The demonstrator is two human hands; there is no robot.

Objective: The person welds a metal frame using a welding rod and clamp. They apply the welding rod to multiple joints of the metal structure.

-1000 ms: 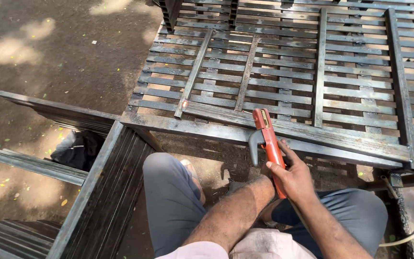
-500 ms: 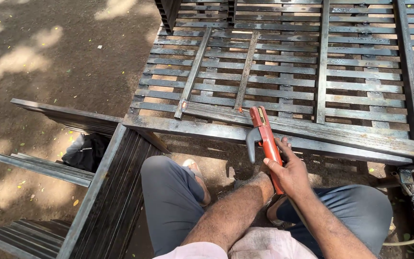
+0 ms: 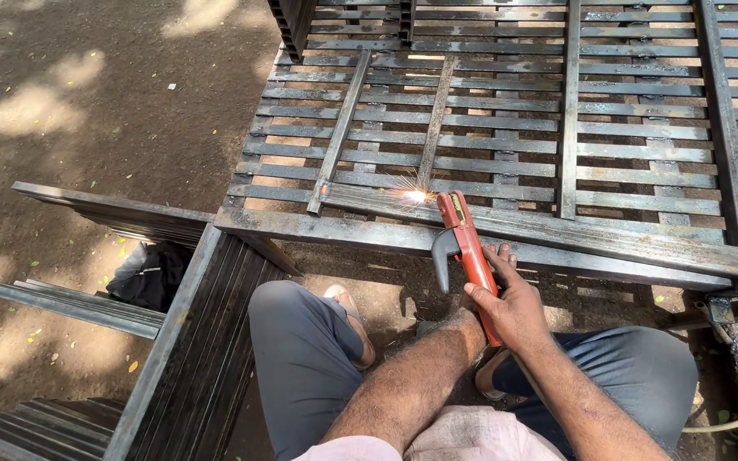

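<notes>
Right hand [image 3: 514, 303]: gripping orange electrode holder [image 3: 469, 256], tip sparking at 11 o'clock on steel gate frame [image 3: 506, 235].
Left hand: forearm showing, hand hidden, cannot tell.
Risk: spatter likely burning bare skin, sandalled foot [image 3: 348, 312].

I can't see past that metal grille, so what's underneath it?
Through the gaps of the grille a second layer of metal bars and sandy ground show. The bars hide the rest. At its near edge, the right hand holds an orange electrode holder, sparking.
</notes>
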